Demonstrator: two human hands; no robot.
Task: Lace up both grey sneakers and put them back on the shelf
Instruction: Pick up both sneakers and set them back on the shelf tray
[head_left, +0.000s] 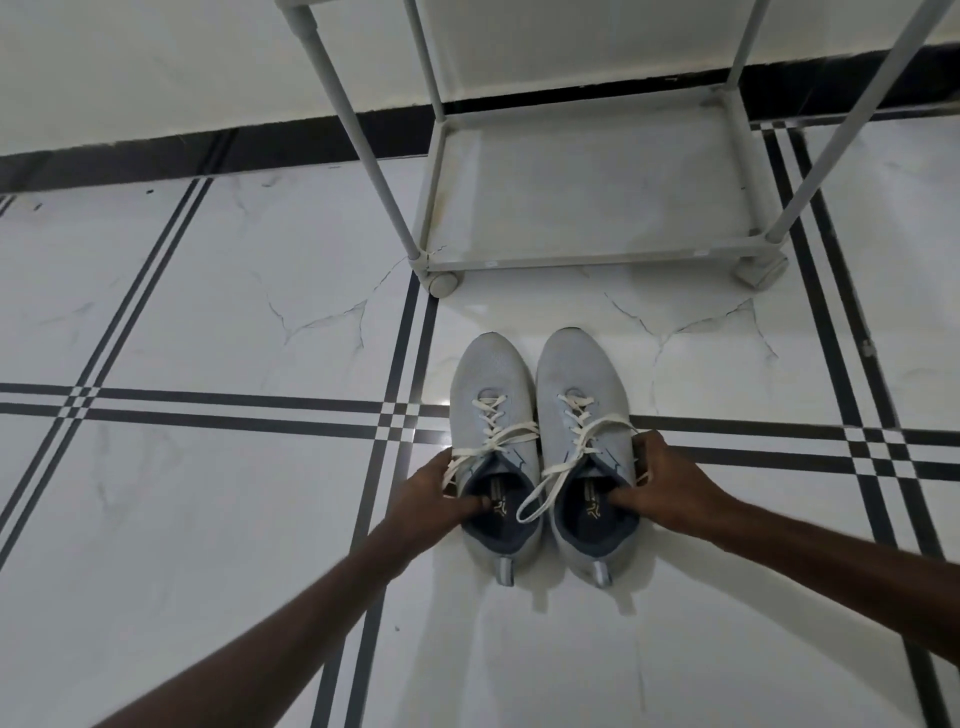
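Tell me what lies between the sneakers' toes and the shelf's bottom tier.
Only bare floor tile, marked with thin cracks, in the head view. The left sneaker and right sneaker point at the shelf, nothing between.

We see two sneakers standing side by side on the floor tiles (208, 519), toes pointing away from us, sides nearly touching. The left hand (431, 499) grips the left sneaker (488, 384) at its outer collar, thumb inside the opening. The right hand (670, 488) grips the right sneaker (582, 374) the same way, thumb in the opening, fingers on the outer side. A lace loop (540, 493) of the right sneaker lies between the two hands, over the inner collars. Beyond both hands, past the toes, stands the shoe rack (587, 254) on casters; its lowest shelf sits apart from the sneakers, slightly right of the hands. The wall (156, 62) lies behind the rack.
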